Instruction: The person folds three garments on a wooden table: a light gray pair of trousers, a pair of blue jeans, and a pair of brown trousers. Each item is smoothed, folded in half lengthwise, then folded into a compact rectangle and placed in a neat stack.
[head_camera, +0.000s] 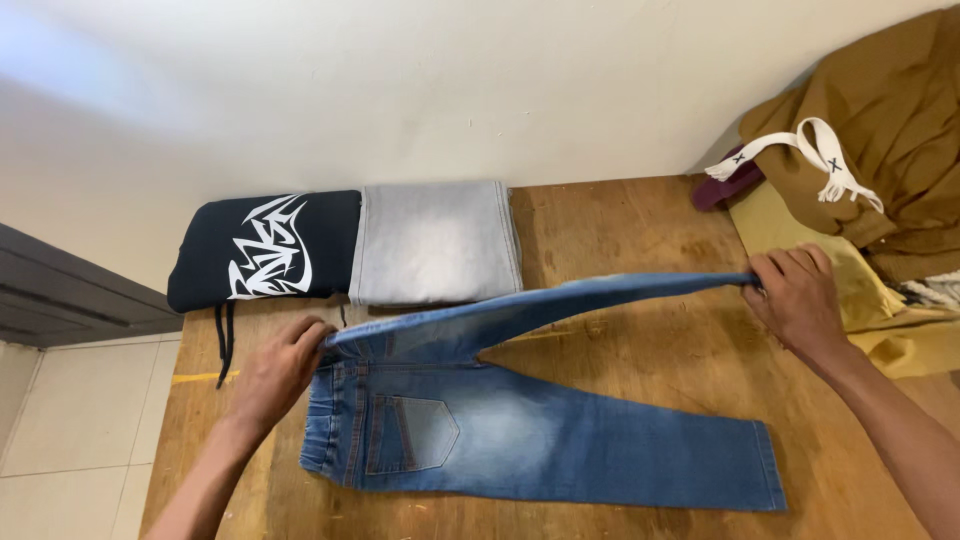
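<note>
Both hands are closed on one pair of small blue jeans (520, 430) spread on a wooden table (640, 230). The left hand (280, 365) is pinched shut on the waistband end of the upper leg, fingers curled over the denim edge. The right hand (797, 292) is clamped on the hem of that same leg, which is held taut and lifted between the two hands. The lower leg is left flat on the wood, just below and between the hands, one back pocket showing near the left hand. Two folded garments are laid side by side beyond the left hand: one black top with a white graphic (265, 250) and one pale grey folded denim piece (435, 243), their edges touching. Beyond the right hand, one heap of brown and mustard clothing (880, 110) is seen, with one white strap (820, 160) draped over it.
</note>
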